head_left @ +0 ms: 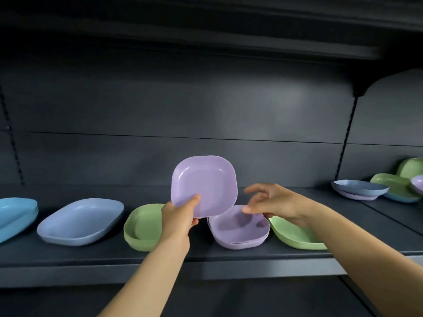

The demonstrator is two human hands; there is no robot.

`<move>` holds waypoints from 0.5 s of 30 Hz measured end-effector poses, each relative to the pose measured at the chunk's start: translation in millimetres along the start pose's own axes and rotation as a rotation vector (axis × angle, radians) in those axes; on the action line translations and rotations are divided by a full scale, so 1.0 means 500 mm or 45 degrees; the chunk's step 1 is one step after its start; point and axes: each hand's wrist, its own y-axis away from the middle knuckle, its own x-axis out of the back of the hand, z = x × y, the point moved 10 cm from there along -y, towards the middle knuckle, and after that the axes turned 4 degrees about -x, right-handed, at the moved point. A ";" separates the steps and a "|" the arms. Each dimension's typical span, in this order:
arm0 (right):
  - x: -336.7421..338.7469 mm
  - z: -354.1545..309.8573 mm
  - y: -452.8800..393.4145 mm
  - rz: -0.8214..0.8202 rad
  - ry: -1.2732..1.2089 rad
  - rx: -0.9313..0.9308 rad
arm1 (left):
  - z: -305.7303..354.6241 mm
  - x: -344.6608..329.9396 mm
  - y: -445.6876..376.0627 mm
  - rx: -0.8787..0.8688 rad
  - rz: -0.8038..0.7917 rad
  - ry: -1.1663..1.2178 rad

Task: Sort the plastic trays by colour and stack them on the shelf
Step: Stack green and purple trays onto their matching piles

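Note:
My left hand (179, 217) pinches the near edge of a lilac tray (206, 183) and holds it tilted up above the shelf (206, 253). Just below and to the right sits a stack of lilac trays (240, 229). My right hand (272, 201) hovers over that stack with fingers spread and relaxed, holding nothing. A green stack (142, 227) lies left of my left hand, partly hidden by it. Another green tray (293, 234) lies under my right forearm.
Further left on the shelf are a periwinkle blue tray stack (80, 221) and a light blue stack (16, 213). At far right, on the adjoining shelf, lies a mixed pile of blue, lilac and green trays (384, 187). An upper shelf overhangs.

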 end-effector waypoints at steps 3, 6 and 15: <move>-0.003 -0.022 0.004 0.003 -0.201 0.107 | -0.020 -0.039 0.017 0.025 -0.075 -0.011; 0.035 -0.018 -0.009 0.257 -0.306 0.160 | -0.032 -0.077 0.034 0.025 -0.196 -0.124; 0.049 0.070 -0.070 0.287 -0.063 -0.128 | -0.048 -0.096 0.015 -0.201 -0.354 -0.686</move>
